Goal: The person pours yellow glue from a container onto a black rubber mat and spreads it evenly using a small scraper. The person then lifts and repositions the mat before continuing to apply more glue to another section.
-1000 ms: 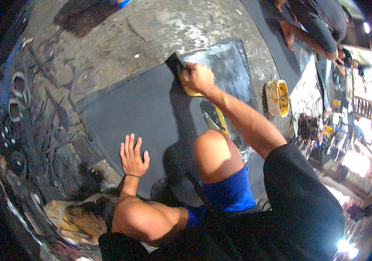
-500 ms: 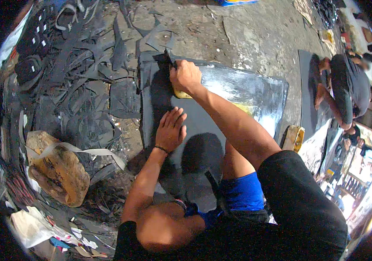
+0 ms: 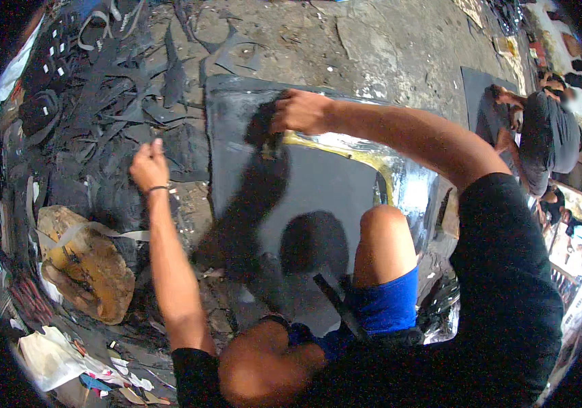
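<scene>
A dark rubber-like sheet (image 3: 325, 180) lies on the floor before me, partly coated with wet, shiny yellowish glue (image 3: 366, 158). My right hand (image 3: 301, 112) is closed over the sheet's far part, gripping a small dark spreader (image 3: 274, 144) whose full shape is hidden by fingers and shadow. Left of the sheet, my left hand (image 3: 148, 168) hangs in the air above black scraps, fingers partly extended and nothing visible in them. My bare knee (image 3: 383, 228) rests over the sheet's near right part.
Tangled black offcuts (image 3: 114, 115) cover the floor at left. A worn wooden block (image 3: 87, 265) with a pale strip across it sits nearer. At far right another person (image 3: 546, 136) crouches over a second dark sheet (image 3: 478, 102).
My left hand has lifted off the sheet and swung left over the scraps. My right elbow has swung outward and up; the yellow glue band beside the right hand now shows more.
</scene>
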Motion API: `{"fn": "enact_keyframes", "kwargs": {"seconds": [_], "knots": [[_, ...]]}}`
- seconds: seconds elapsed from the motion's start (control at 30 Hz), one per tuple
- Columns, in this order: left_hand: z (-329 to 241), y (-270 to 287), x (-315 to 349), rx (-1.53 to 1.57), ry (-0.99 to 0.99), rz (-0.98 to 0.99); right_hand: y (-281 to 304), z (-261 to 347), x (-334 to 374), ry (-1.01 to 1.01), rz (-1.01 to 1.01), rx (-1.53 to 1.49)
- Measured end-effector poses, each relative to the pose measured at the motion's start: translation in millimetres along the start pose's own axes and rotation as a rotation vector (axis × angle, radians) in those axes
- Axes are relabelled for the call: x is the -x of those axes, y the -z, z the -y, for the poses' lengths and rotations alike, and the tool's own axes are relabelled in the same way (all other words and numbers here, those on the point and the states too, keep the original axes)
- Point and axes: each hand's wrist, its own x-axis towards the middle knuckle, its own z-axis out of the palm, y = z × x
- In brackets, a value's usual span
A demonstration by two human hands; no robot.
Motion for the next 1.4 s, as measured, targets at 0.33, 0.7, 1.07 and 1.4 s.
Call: {"fn": "enact_keyframes", "kwargs": {"seconds": [0.33, 0.7, 1.07, 1.4], "knots": [[89.9, 88.8, -24.0, -0.155, 0.136, -0.037, -133.9, 42.5, 302.0, -0.350, -0.191, -0.224], [-75.9, 90.4, 206.6, 0.152, 0.125, 0.480, -46.2, 161.2, 398.4, -1.468, -1.290, -1.071], [-39.9, 60.6, 270.3, 0.176, 0.053, 0.336, -156.6, 138.0, 307.3, -1.707, -0.386, -0.815], [-52.0, 71.5, 284.8, 0.295, 0.119, 0.165, -30.9, 125.4, 83.1, -1.375, -0.566, -0.929]]}}
